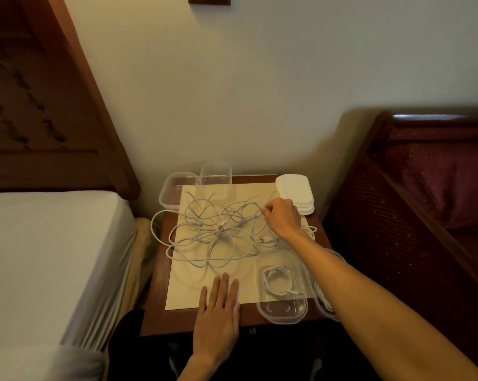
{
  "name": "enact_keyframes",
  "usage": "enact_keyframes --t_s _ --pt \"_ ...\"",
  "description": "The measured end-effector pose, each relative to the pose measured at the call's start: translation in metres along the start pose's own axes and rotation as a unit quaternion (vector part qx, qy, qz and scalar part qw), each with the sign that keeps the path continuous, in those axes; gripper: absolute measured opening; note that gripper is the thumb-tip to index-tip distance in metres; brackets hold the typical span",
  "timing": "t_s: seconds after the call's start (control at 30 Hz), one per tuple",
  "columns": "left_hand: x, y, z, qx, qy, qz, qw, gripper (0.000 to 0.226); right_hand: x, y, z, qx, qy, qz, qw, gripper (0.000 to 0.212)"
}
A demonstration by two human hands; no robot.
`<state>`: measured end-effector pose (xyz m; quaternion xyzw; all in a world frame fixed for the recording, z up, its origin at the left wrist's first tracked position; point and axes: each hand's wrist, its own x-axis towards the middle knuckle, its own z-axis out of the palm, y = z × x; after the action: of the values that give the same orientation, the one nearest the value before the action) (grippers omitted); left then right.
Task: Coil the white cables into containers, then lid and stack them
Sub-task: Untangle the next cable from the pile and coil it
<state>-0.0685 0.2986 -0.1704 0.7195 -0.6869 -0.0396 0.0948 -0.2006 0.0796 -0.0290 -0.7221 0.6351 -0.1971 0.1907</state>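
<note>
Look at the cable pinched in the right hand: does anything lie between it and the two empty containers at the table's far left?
Yes. The tangled cables lie between the right hand and the empty containers, and the pinched strand runs into that tangle.

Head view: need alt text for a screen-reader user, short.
A person's right hand pinches one strand of tangled white cables on a small wooden table, while the left hand lies flat at the near edge. A clear container holds a coiled cable; empty containers and a stack of white lids sit at the back.
</note>
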Motion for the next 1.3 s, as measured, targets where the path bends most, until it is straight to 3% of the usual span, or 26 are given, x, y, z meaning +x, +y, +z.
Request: enact_keyframes --t_s 0.2,0.37,0.47,0.7,0.77,0.87,1.0,1.13,1.2,1.3 --pt "-0.002 0.001 -0.002 0.003 -0.015 -0.004 1.0 0.056 0.004 -0.008 0.002 0.062 0.065 -0.012 0.996 0.03" --pt "-0.002 -0.001 -0.002 0.0 -0.024 -0.008 1.0 0.055 0.004 -0.025 -0.008 0.182 0.129 -0.007 0.975 0.022" --pt "-0.002 -0.002 -0.001 0.001 -0.027 -0.011 1.0 0.055 0.007 -0.026 -0.014 0.235 0.089 0.031 0.967 0.014" --pt "-0.001 -0.002 -0.002 0.009 -0.027 -0.008 1.0 0.055 0.009 -0.022 -0.029 0.216 0.021 -0.006 0.976 0.016" --pt "-0.002 -0.003 -0.002 0.009 -0.028 -0.013 0.999 0.055 0.012 -0.026 -0.038 0.298 -0.056 0.016 0.953 0.021" --pt "-0.002 -0.001 -0.004 0.007 -0.043 -0.017 0.999 0.055 0.014 -0.026 -0.052 0.444 -0.17 0.028 0.879 0.03" --pt "0.0 -0.003 -0.003 -0.012 -0.055 -0.003 0.998 0.055 0.007 -0.026 -0.053 0.279 -0.201 -0.049 0.938 0.021" --pt "0.008 -0.003 -0.028 -0.039 -0.076 0.019 0.996 0.047 0.007 -0.019 -0.048 0.241 -0.224 -0.063 0.942 0.028" --pt "0.02 0.0 -0.057 -0.086 -0.031 0.002 0.996 0.036 0.007 -0.013 -0.047 0.222 -0.232 -0.065 0.945 0.036" --pt "0.06 0.006 -0.109 -0.158 0.175 -0.05 0.971 0.032 0.004 -0.008 -0.046 0.215 -0.226 -0.071 0.947 0.04"
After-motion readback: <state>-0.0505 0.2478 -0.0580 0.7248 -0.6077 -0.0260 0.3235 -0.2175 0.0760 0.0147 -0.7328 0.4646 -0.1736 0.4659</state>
